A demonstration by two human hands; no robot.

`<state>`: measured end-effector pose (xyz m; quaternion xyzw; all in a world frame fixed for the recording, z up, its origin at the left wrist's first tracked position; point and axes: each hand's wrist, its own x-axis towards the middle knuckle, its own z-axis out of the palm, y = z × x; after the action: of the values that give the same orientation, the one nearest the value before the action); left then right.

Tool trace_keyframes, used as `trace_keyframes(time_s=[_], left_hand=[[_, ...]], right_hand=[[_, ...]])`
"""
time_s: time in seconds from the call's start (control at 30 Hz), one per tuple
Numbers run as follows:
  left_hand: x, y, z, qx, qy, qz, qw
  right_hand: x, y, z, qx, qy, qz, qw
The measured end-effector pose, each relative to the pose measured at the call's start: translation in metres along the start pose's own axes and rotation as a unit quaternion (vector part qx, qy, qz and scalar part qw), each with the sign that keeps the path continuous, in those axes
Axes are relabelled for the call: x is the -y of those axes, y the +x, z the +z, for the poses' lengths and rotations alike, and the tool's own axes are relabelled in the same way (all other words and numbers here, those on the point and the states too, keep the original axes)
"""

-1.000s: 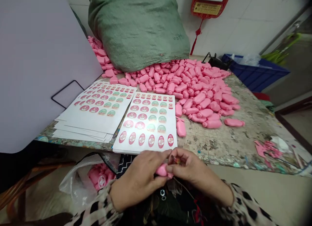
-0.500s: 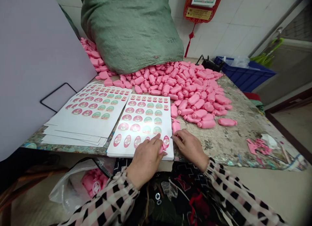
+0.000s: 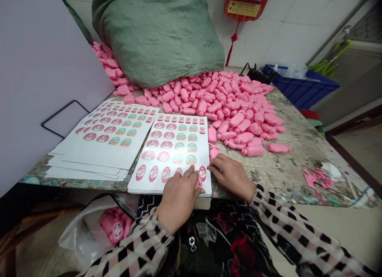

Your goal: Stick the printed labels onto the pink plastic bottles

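Note:
My left hand (image 3: 180, 197) rests on the lower right part of a sticker sheet (image 3: 139, 183), closed over a small pink plastic bottle. Only a bit of the pink bottle (image 3: 199, 182) shows between thumb and fingers. Just right of it is a pink oval sticker (image 3: 202, 173) by the sheet's edge. My right hand (image 3: 231, 176) is beside that edge, thumb and forefinger pressed together close to the oval sticker; what they pinch, if anything, is too small to make out. Another pink bottle (image 3: 213, 152) lies partly hidden behind the right fingers.
A heap of pink bottles (image 3: 235, 119) spreads behind the sheet, below a green sack (image 3: 158, 38). More sticker sheets (image 3: 92, 153) lie to the left. Pink scraps (image 3: 318, 178) sit at right. A blue crate (image 3: 313, 92) stands behind; a plastic bag (image 3: 80, 229) hangs below the table's left side.
The view has shifted slightly. Both hands stay in nearly the same place by the sheet's lower right corner, the right fingertips a little closer to the oval sticker.

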<state>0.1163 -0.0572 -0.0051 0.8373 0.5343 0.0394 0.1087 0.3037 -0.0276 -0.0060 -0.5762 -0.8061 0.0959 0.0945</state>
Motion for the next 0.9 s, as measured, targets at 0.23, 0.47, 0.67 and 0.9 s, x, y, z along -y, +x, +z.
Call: trace_keyframes(time_s=[0.23, 0.47, 0.67, 0.9], left_hand=[[-0.002, -0.002, 0.000, -0.008, 0.012, -0.002, 1.000], [-0.001, -0.001, 0.003, -0.012, 0.011, -0.003, 1.000], [-0.001, -0.001, 0.002, -0.006, 0.006, -0.008, 1.000], [-0.002, -0.002, 0.001, -0.005, 0.000, -0.008, 1.000]], right_hand=[[-0.007, 0.004, 0.000, 0.020, 0.052, -0.024, 0.998], [-0.009, 0.000, 0.010, 0.002, 0.120, -0.002, 0.993], [-0.004, -0.008, 0.022, -0.048, 0.187, 0.070, 0.979], [0.004, -0.017, 0.021, -0.041, 0.197, 0.083, 0.976]])
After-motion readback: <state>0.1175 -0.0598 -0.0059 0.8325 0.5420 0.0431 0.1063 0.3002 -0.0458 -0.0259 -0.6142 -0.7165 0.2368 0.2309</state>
